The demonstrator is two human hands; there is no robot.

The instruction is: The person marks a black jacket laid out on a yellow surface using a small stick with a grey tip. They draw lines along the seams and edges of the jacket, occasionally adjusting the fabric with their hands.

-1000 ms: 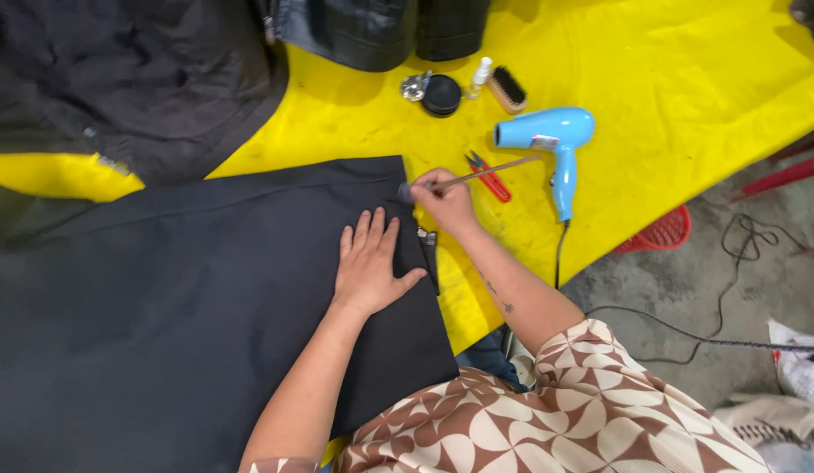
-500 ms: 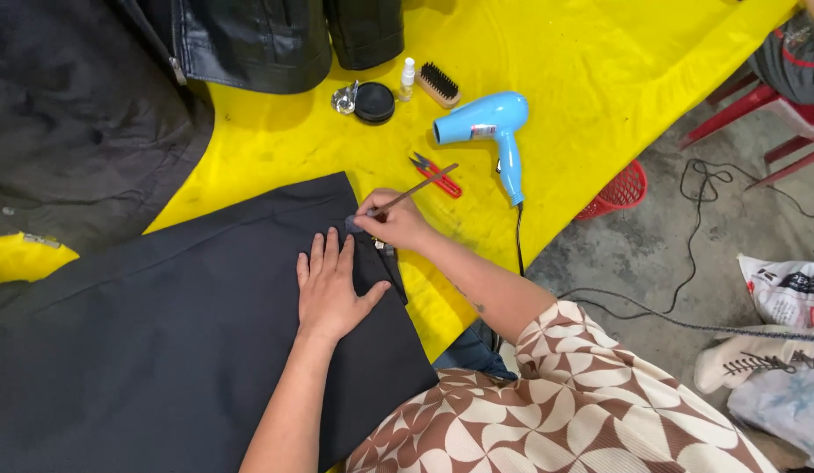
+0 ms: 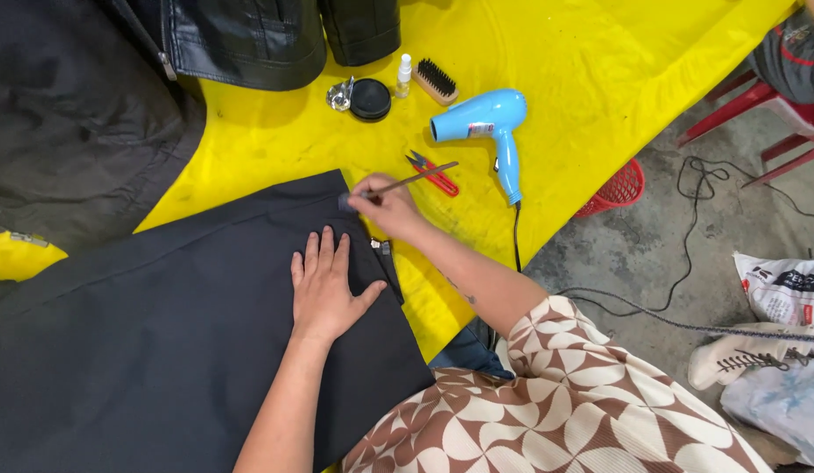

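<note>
Black fabric shifted lower-left; your left hand stays flat, open; right hand still grips thin brush at edge.

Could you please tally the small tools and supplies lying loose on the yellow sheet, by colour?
Blue: 1, hair dryer
Red: 1, thread snips
Black: 2, round tin, bristle brush
White: 1, small bottle
Silver: 1, crumpled foil
Total: 6
</note>
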